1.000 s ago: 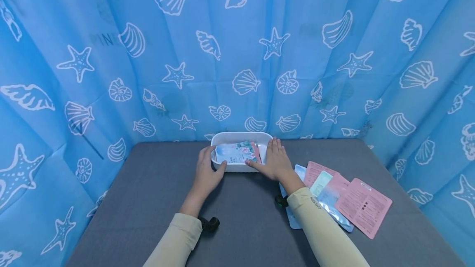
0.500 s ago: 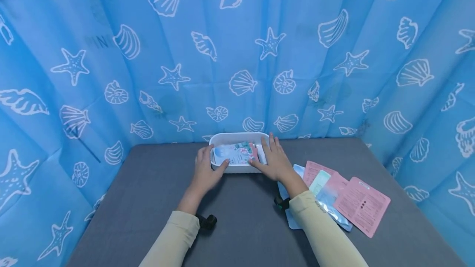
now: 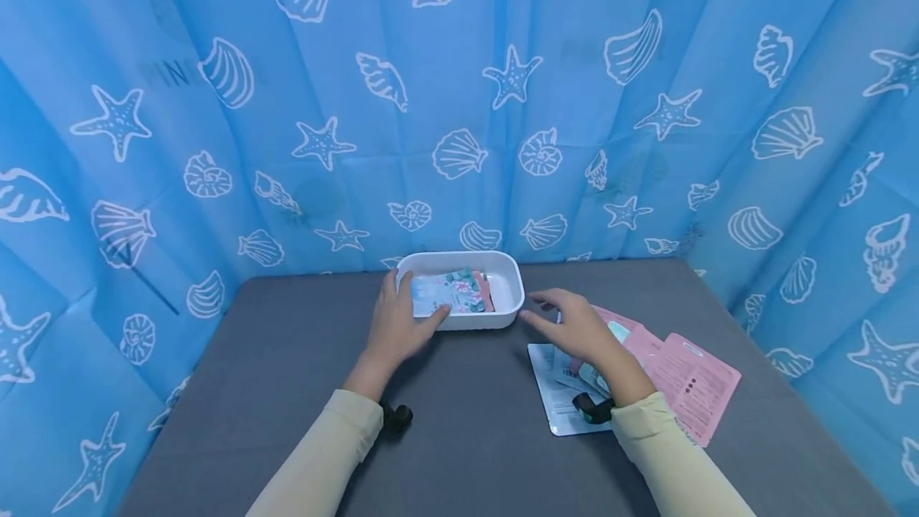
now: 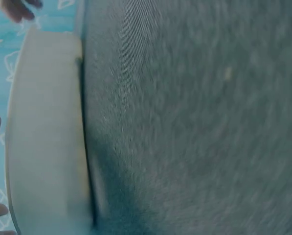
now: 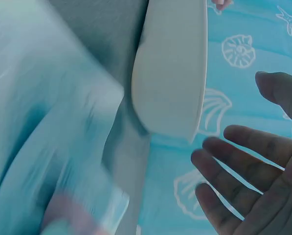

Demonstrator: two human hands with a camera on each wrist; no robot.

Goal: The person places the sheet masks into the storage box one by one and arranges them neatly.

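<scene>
Hanging all around, filling the top and both sides of the frame: a big blue curtain with white shells and starfish (image 3: 502, 86), closing the spot in like a little room. Lying below it, across the bottom half: a flat grey cloth table (image 3: 287, 389), giving everything a place to sit.

Sitting at the far middle of the table, close to the curtain: a white plastic tray with rounded corners (image 3: 511, 287). Resting inside it, in the middle of the frame: a few flat packets, pale blue, green and pink (image 3: 454, 294), kept together by the tray walls.

Spreading out at the lower right of the middle: a loose pile of flat pink, white and pale blue packets (image 3: 692, 377), overlapping each other on the table, waiting beside the tray.

Holding the tray's left end, just left of the middle: the left hand (image 3: 396, 325), thumb curling over the near rim and touching the packets, fingers wrapping the side, likely keeping the tray from sliding.

Hovering just right of the tray, above the pile: the right hand (image 3: 574, 329), fingers stretched and loose, gripping nothing, apart from the tray.
</scene>
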